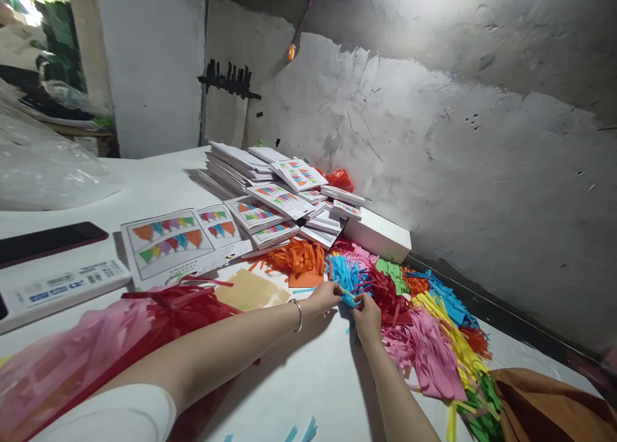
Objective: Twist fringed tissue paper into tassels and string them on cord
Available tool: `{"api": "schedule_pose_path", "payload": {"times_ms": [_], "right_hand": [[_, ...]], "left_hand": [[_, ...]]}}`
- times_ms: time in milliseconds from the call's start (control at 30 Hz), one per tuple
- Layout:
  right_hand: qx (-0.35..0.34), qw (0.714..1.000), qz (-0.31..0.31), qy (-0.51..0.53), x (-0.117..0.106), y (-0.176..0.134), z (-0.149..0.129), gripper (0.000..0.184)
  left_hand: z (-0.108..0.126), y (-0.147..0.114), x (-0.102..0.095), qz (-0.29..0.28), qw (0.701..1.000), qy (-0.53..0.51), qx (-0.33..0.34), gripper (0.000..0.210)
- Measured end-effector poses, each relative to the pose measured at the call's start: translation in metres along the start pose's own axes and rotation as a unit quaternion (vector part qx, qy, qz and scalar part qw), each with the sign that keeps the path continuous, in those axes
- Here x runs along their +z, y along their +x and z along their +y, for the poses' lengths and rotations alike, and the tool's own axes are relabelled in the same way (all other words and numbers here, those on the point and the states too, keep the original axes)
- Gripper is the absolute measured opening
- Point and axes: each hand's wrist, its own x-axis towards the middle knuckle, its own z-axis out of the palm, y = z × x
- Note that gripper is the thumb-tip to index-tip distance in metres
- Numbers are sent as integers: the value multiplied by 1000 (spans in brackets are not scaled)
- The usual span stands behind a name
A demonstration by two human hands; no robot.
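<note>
Both hands meet over the white table (284, 358), pinching the upper edge of a blue paper tassel (348, 274). My left hand (328, 297), with a silver bangle at the wrist, grips it from the left. On the other side, my right hand (368, 318) has thumb and fingers closed on the same edge. The cut fringe spreads away from me. Just left of it is an orange tassel (303, 262), and to the right are dark red tassels (390, 294) and pink tassels (434, 349).
Stacks of printed cards (274, 201) fill the back, beside a long white box (378, 233). A phone (53, 241) and a white printed box (67, 291) lie left. Pink and red paper (120, 329) is under my left arm. Brown material (554, 403) sits front right. A wall bounds the table's far side.
</note>
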Motion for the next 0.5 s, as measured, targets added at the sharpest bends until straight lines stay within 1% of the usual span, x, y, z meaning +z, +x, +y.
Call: {"api": "schedule_pose_path", "payload": {"times_ms": [100, 200, 333, 400, 500], "right_hand": [[-2, 1000, 3, -8, -1, 0, -8, 24], [-10, 1000, 6, -21, -3, -1, -16, 23], [-12, 999, 17, -34, -7, -3, -24, 23], [-12, 999, 22, -39, -9, -4, -27, 22], [-16, 999, 23, -45, -13, -6, -28, 23]], "left_hand": [[1, 0, -2, 8, 1000, 7, 28, 30], [5, 1, -6, 17, 996, 22, 81, 31], [7, 4, -11, 4, 988, 60, 144, 27], [6, 7, -13, -5, 985, 79, 156, 25], [5, 10, -17, -11, 983, 99, 155, 25]]}}
